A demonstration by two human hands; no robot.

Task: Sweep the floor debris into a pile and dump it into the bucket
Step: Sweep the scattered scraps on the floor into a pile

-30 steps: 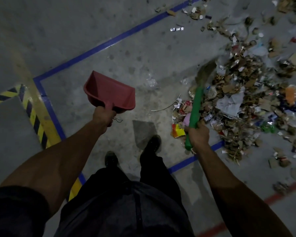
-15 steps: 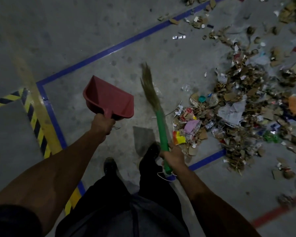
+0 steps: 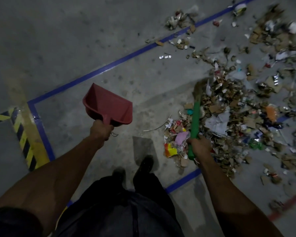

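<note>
Two hands busy, I judge: left hand (image 3: pixel 102 130) grips the red dustpan (image 3: pixel 109 106) aloft, right hand (image 3: pixel 199 146) fingers wrapped on the green broom (image 3: pixel 195 117) in the floor debris (image 3: pixel 237 106), and a hard stroke could scatter scraps past the blue tape line (image 3: pixel 109 65).

No text, label, brand or number can be read anywhere. The wrappers in the debris (image 3: pixel 232 108) are too blurred and dim, and the floor (image 3: pixel 58 40) tape lines carry no lettering.

Bare floor (image 3: pixel 143 86) lies between dustpan (image 3: pixel 109 105) and broom (image 3: pixel 195 117). Debris (image 3: pixel 237 108) crowds everything beyond the right hand (image 3: pixel 199 146).
</note>
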